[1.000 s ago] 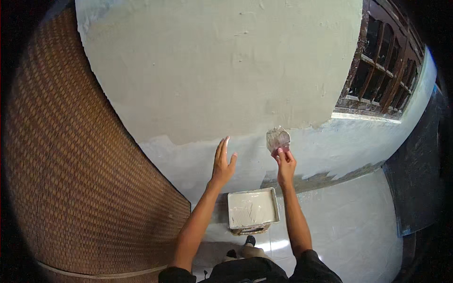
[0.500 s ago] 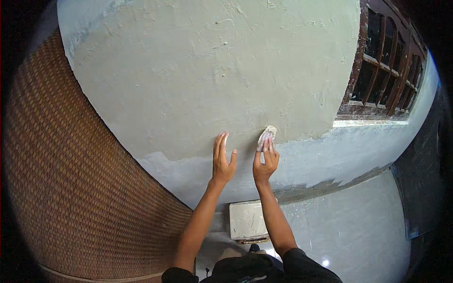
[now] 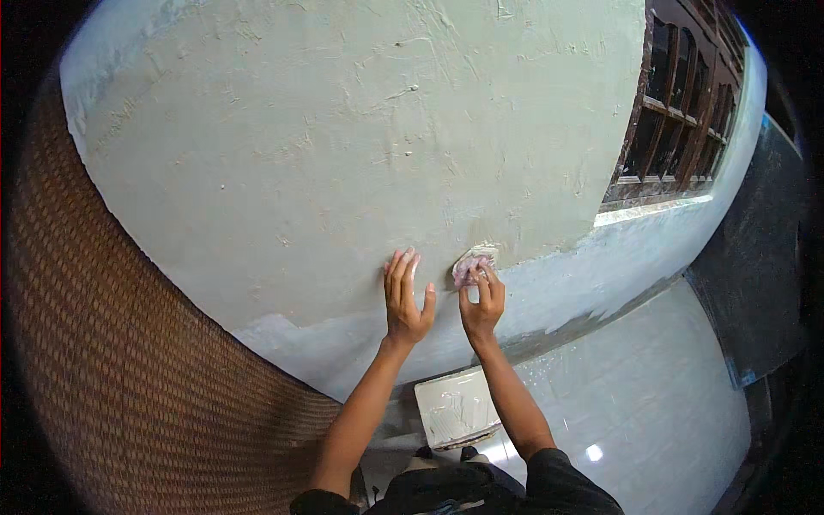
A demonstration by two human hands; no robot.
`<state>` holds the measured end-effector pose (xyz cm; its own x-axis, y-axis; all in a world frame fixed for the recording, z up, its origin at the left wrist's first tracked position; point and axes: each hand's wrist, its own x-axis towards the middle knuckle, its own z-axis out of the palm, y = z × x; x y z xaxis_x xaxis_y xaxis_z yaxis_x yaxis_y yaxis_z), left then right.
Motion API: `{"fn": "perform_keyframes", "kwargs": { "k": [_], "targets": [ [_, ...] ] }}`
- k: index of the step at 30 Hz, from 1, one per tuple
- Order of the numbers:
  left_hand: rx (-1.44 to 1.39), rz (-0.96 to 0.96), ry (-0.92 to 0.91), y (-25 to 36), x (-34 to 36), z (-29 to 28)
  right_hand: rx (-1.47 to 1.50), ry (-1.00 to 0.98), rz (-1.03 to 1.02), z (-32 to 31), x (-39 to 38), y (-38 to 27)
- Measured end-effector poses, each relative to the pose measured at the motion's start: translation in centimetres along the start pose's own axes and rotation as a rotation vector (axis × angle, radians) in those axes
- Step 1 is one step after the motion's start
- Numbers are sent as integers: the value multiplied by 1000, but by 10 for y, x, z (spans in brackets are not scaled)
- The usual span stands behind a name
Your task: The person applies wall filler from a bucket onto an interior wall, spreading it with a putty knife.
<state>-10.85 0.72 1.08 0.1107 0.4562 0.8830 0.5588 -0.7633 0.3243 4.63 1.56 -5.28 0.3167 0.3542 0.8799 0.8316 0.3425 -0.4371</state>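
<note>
So on the far left there's a brown woven mat next to the wall, which has a cream coat up top and paler stuff below. Left hand is empty with fingers spread, up by the wall; can't tell if it's touching. Then a tray of cream paste down low, and the right hand pinching a paste-smeared scraper near the coat's bottom edge. Farther right, a brown framed window, then a dark panel.
</note>
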Motion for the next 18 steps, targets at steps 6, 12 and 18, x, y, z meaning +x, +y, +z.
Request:
{"fn": "perform_keyframes", "kwargs": {
  "k": [6,12,18],
  "targets": [
    [-40,22,-35,-10,-10,-2,-96,-59,-106,9,-33,17],
    [-61,26,-78,-15,-18,-3,-112,-169,-155,-9,-54,19],
    [-19,32,-85,-17,-20,-3,-99,-140,-210,-46,-35,15]
  ]
}}
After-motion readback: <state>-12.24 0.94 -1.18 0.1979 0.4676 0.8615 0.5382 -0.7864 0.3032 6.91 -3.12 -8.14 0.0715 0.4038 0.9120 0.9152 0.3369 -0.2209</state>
